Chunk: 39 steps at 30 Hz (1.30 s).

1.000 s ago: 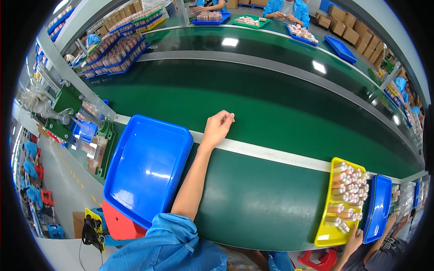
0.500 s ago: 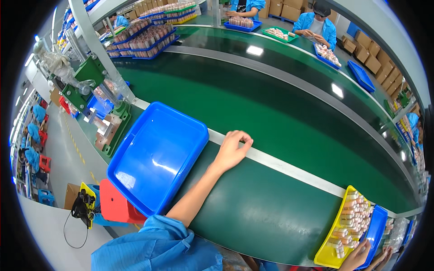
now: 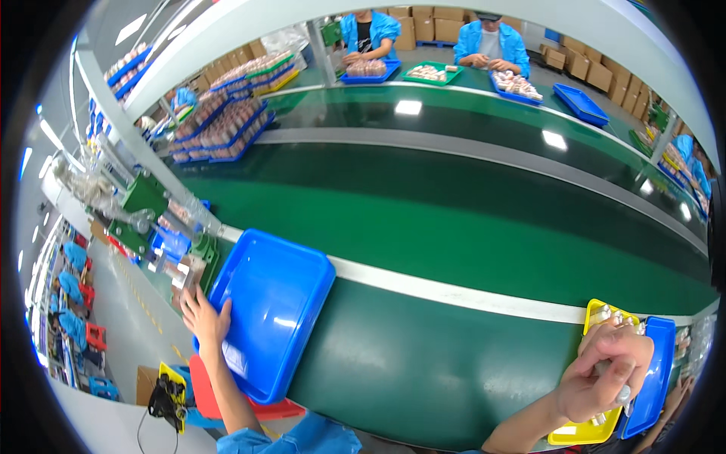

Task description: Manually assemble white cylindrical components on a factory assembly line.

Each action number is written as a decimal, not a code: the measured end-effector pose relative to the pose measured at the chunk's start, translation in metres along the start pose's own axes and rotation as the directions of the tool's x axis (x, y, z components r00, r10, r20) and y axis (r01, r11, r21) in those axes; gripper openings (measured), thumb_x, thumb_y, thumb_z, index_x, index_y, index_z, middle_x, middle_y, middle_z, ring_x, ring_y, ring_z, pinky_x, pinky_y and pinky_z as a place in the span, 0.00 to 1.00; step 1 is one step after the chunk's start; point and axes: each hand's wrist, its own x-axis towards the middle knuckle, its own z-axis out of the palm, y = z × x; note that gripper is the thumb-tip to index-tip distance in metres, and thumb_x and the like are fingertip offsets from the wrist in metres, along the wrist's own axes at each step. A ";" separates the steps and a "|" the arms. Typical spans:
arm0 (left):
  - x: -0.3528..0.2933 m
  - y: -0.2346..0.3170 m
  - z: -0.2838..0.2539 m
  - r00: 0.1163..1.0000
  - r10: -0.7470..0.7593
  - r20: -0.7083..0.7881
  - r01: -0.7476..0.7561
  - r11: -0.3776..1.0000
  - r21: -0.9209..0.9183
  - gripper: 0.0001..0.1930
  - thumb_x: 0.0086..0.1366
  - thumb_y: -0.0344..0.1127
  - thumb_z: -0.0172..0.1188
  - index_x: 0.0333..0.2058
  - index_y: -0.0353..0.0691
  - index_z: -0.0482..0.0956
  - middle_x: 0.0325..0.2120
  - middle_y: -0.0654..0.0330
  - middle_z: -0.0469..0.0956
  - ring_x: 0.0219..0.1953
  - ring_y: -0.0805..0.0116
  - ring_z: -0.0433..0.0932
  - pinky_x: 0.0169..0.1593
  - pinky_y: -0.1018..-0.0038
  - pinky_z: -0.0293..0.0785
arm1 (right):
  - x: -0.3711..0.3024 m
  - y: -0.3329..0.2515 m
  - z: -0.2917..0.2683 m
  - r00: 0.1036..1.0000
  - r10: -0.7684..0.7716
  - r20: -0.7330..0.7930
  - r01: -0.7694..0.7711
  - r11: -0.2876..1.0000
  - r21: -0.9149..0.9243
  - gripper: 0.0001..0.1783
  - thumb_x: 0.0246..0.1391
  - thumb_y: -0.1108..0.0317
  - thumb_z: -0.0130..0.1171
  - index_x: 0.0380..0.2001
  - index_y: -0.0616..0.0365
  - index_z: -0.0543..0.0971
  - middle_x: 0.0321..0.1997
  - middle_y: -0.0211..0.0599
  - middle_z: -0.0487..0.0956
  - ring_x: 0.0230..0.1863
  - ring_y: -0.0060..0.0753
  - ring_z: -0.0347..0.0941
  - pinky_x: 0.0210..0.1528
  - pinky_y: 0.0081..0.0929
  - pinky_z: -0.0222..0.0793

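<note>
Shifted toward nine o'clock since earlier, left hand (image 3: 206, 318) spread wide, blue tray (image 3: 280, 287) at its three o'clock, green press (image 3: 145, 198) at eleven, right hand (image 3: 607, 369) curled around silver-ended cylinder (image 3: 624, 394) showing at five, over yellow tray (image 3: 569, 436).

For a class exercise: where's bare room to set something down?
Free: green tabletop between large blue tray and yellow tray; middle of the green belt, between white strip and grey rail. Crowded: right end, with yellow tray, right grip and second blue tray.
</note>
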 end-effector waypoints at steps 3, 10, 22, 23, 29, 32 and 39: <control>0.012 -0.009 -0.006 0.974 0.072 0.213 0.004 0.942 -0.336 0.26 0.70 0.50 0.58 0.62 0.43 0.75 0.60 0.47 0.76 0.56 0.40 0.77 0.59 0.55 0.72 | 0.009 0.005 -0.005 0.998 -0.027 -0.056 0.029 0.999 0.039 0.17 0.70 0.61 0.44 0.29 0.61 0.71 0.12 0.23 0.58 0.15 0.13 0.46 0.24 0.17 0.47; 0.017 -0.020 -0.048 0.945 0.196 -0.262 -0.280 0.898 -0.340 0.15 0.73 0.39 0.57 0.53 0.40 0.81 0.42 0.46 0.84 0.45 0.44 0.82 0.51 0.56 0.75 | 0.018 0.010 -0.027 0.995 -0.010 -0.098 -0.001 0.993 -0.115 0.22 0.70 0.58 0.49 0.25 0.63 0.74 0.14 0.28 0.67 0.11 0.14 0.55 0.16 0.16 0.49; -0.044 0.146 -0.163 0.914 0.387 -0.126 -0.296 0.420 -0.858 0.10 0.71 0.29 0.61 0.49 0.33 0.78 0.30 0.62 0.80 0.30 0.80 0.75 0.29 0.81 0.69 | 0.018 -0.018 -0.029 0.982 -0.144 -0.124 0.163 0.975 0.154 0.20 0.72 0.58 0.44 0.52 0.67 0.67 0.24 0.29 0.66 0.14 0.15 0.50 0.19 0.20 0.45; -0.065 0.172 -0.163 0.926 0.377 -0.017 -0.175 0.388 -0.905 0.11 0.70 0.29 0.62 0.48 0.32 0.79 0.31 0.60 0.81 0.30 0.78 0.76 0.30 0.78 0.71 | 0.016 -0.019 -0.031 0.984 -0.151 -0.097 0.166 0.972 0.168 0.20 0.72 0.58 0.44 0.52 0.67 0.67 0.24 0.28 0.66 0.14 0.15 0.50 0.19 0.20 0.45; -0.133 0.219 -0.116 0.777 0.546 0.314 0.039 0.456 -0.889 0.10 0.69 0.29 0.63 0.45 0.31 0.82 0.26 0.59 0.80 0.28 0.78 0.73 0.30 0.77 0.69 | 0.012 -0.010 -0.041 0.997 -0.073 0.025 0.067 0.978 0.200 0.20 0.72 0.58 0.44 0.52 0.67 0.67 0.23 0.28 0.66 0.14 0.15 0.50 0.19 0.20 0.45; -0.148 0.227 -0.091 0.706 0.679 0.200 -0.166 0.433 -0.886 0.11 0.66 0.30 0.64 0.44 0.31 0.82 0.29 0.48 0.82 0.28 0.61 0.80 0.35 0.67 0.74 | 0.003 -0.007 -0.053 0.998 -0.005 0.066 -0.007 0.985 0.175 0.20 0.72 0.58 0.44 0.52 0.67 0.67 0.22 0.27 0.66 0.14 0.15 0.50 0.19 0.19 0.45; -0.148 0.240 -0.081 0.657 0.704 0.269 -0.183 0.495 -0.849 0.10 0.62 0.32 0.67 0.37 0.32 0.81 0.24 0.52 0.77 0.24 0.62 0.74 0.31 0.68 0.69 | -0.003 0.013 -0.070 0.991 0.110 0.074 -0.114 0.992 0.055 0.20 0.72 0.59 0.43 0.52 0.68 0.68 0.21 0.27 0.65 0.13 0.15 0.50 0.18 0.19 0.45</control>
